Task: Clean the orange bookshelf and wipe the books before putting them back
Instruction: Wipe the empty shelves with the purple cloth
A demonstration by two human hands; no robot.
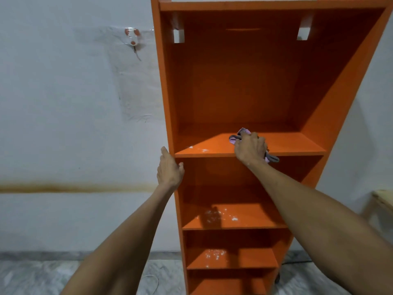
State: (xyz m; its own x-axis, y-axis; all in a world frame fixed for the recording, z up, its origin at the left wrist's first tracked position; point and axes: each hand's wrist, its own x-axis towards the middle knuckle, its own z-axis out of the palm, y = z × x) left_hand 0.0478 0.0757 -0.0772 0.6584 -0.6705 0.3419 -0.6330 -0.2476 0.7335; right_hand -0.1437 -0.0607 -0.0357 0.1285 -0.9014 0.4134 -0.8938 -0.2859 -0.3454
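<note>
One view, head camera. The tall orange wooden bookshelf [240, 81] stands against a white wall [63, 103], and every shelf in frame is bare. No books are visible, so I can't tell where they are.

- Right hand [252, 149]: on the upper shelf board, right of centre, near the front edge. Its grip is curled tight round a crumpled pink-and-grey cloth [244, 132], pressing it onto the board.
- Left hand [169, 169]: flat against the left side panel at that board's height. The grip is spread, fingers fairly straight, thumb at the front edge, holding nothing. Looks like bracing.

Progress, my read: early to mid.
- Done: the shelf is emptied.
- Upper board: only part wiped, with white dust specks [202, 150] at its near-left corner.
- Next board down: a bigger white speck patch [221, 216]; the board below has scattered white flecks [212, 254].
- Bottom boards: cut off by the frame.
- Left: those boards, wiping the books, restocking.

Around:
- Small orange-and-clear wall hook [133, 38] left of the shelf, over a taped clear plastic sheet [136, 92].
- Brown stain line [74, 187] running along the wall.
- Grey marbled floor [42, 275] with a thin white cord [153, 279] lying near the shelf foot.
- Pale wooden stool corner [382, 201] at far right.

Nothing blocks the shelf openings. The cord could be a trip hazard.
</note>
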